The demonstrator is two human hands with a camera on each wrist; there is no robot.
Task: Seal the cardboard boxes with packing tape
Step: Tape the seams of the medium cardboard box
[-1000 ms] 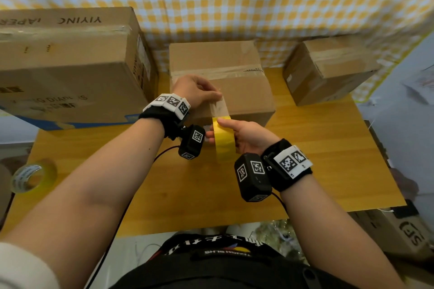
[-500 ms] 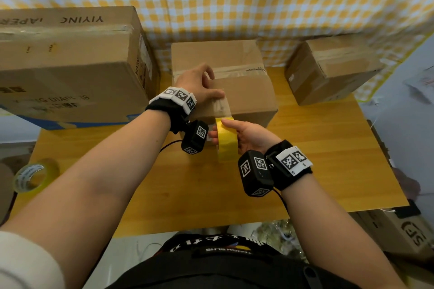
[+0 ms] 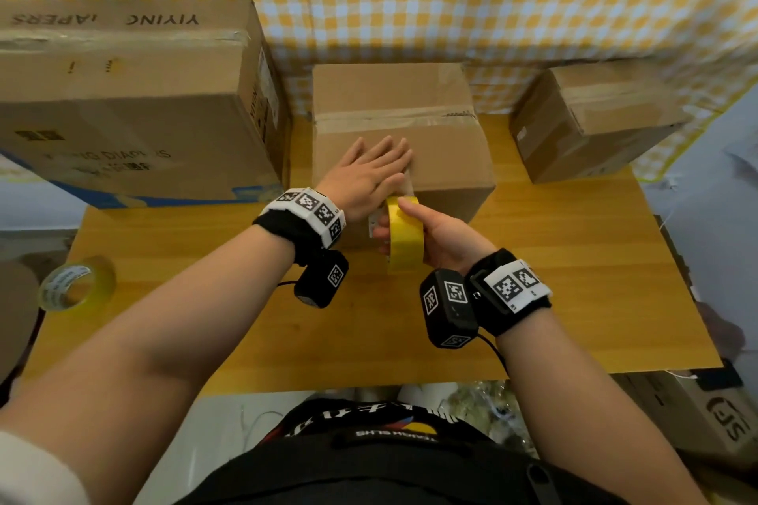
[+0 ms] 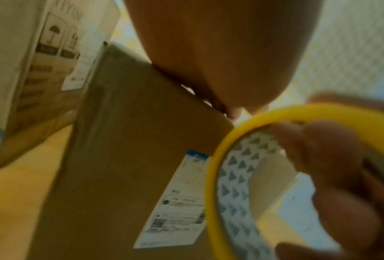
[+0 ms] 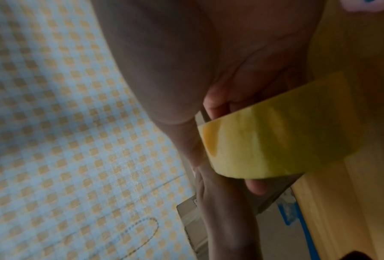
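Head view: the middle cardboard box [image 3: 404, 152] is seen standing on the wooden table [image 3: 574, 279] between a larger box [image 3: 135, 102] and a smaller box [image 3: 590, 123]. The left hand [image 3: 369, 176] is laid flat on its top, fingers straight, pressing down a strip of tape [image 3: 407, 187] that runs over the near edge. The yellow tape roll [image 3: 404, 236] is gripped by the right hand [image 3: 443, 242] just in front of the box, fingers passed through the core and the thumb laid on the outer face. The roll is judged light and stiff, its glossy film slippery on the back and clingy underneath, so it is best held through the core with the strip kept taut. The box is judged light enough to slide, so it should be steadied from above. "YIYING" can be read upside down on the larger box. A white shipping label [image 4: 177, 202] is stuck on the near side of the middle box; its print is too blurred to read. A second tape roll [image 3: 76, 285] lies at the table's left edge.
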